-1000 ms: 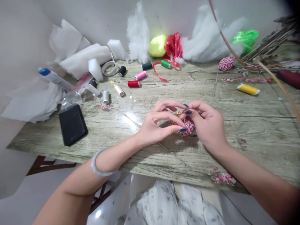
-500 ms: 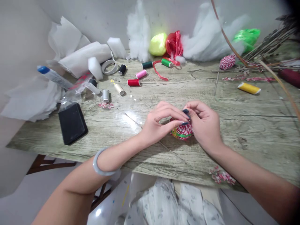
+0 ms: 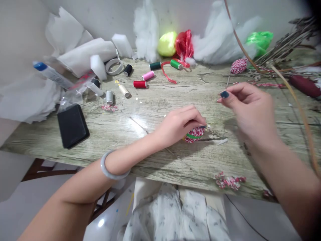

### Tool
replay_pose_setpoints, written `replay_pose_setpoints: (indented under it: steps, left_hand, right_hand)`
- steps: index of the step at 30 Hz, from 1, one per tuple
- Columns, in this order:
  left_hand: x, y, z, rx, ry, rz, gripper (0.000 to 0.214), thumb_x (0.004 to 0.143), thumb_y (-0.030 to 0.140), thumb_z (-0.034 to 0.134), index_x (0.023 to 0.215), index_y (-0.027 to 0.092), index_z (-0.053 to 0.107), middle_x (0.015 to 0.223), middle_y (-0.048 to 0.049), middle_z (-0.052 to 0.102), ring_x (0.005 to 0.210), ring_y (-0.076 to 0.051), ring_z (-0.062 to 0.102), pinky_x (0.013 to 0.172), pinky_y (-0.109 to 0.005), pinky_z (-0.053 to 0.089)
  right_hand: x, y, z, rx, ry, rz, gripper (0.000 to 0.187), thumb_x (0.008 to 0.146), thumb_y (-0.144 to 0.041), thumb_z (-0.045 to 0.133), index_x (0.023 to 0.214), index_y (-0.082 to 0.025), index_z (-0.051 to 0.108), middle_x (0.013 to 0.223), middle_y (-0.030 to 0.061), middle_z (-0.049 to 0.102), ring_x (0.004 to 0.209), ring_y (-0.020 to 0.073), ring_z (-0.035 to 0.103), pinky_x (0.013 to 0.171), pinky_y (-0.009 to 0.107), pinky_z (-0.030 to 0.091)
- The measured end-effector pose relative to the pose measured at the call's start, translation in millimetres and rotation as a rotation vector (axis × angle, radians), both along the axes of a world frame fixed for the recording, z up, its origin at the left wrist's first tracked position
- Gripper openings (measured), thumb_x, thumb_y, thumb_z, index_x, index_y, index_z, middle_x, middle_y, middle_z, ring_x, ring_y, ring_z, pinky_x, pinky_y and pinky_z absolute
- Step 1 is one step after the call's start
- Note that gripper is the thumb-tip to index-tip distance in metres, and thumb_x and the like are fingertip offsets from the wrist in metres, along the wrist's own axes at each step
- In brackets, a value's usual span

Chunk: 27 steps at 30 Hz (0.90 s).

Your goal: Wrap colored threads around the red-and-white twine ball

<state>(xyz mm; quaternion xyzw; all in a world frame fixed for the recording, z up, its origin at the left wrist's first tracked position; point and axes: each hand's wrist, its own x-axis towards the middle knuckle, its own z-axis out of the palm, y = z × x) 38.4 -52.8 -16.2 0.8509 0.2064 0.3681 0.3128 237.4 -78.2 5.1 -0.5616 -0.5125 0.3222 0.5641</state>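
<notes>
My left hand (image 3: 179,126) rests on the wooden table (image 3: 155,150), fingers curled over a small ball wound in red-and-white twine with a green band (image 3: 193,135). It presses the ball against the tabletop. My right hand (image 3: 247,108) is lifted above the table to the right of the ball, thumb and forefinger pinched together. What they pinch is too fine to see. A small white scrap (image 3: 222,141) lies on the table between the two hands.
Thread spools lie at the back: red (image 3: 139,84), pink (image 3: 147,75), green (image 3: 176,64), dark green (image 3: 154,66), black (image 3: 127,70). A black pad (image 3: 72,125) sits at left. White stuffing (image 3: 220,40), twine ball (image 3: 238,66) and dried twigs (image 3: 288,50) fill the back right.
My right hand let go of the ball and pulled up and to the right, still pinched. My left hand stayed on the ball, now pressing it to the table.
</notes>
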Motion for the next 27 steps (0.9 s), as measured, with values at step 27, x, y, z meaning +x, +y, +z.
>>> replay_pose_setpoints:
  steps: [27]
  left_hand:
    - [6.0, -11.3, 0.3, -0.468, -0.258, 0.05, 0.024, 0.082, 0.027, 0.076, 0.094, 0.018, 0.056, 0.075, 0.0013, 0.072, 0.072, -0.013, 0.072, 0.071, -0.024, 0.058]
  right_hand:
    - [1.3, -30.1, -9.2, -0.181, -0.073, 0.238, 0.008, 0.078, -0.029, 0.077, 0.074, -0.025, 0.071, 0.072, -0.0025, 0.069, 0.068, 0.013, 0.065, 0.067, 0.025, 0.054]
